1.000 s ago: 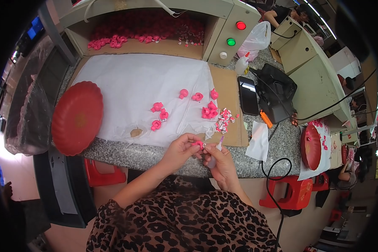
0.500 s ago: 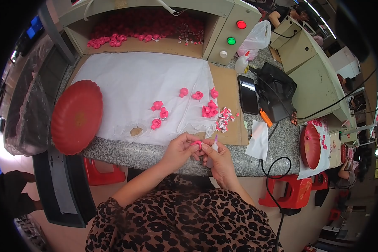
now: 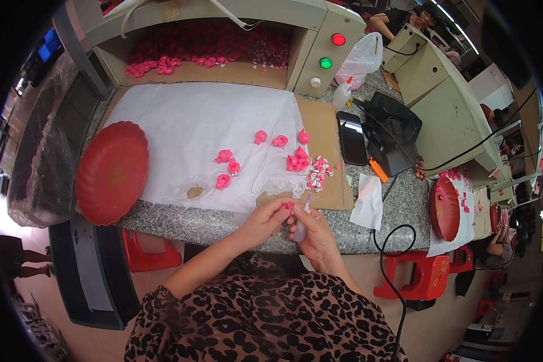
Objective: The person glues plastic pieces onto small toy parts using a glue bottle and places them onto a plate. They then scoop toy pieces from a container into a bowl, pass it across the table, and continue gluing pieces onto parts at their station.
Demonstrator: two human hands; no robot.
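Note:
At the table's front edge my left hand pinches a small pink piece. My right hand touches the piece's right side and also holds a small translucent bottle with a thin purple tip pointing up. The fingers hide most of the piece. Beyond my hands, several pink figures lie on the white paper. A small heap of white, pink and dark bits rests on the cardboard to the right.
A red scalloped dish stands at the left. Behind the paper, a box-like machine holds many pink pieces. To the right are a phone, black bag, orange tool, white paper slip and cable. Other people are farther off.
The view has shifted slightly. The bottle in my right hand has tilted, its tip moving left. My hands stay together around the pink piece. At far left, a passing person's legs have come into view.

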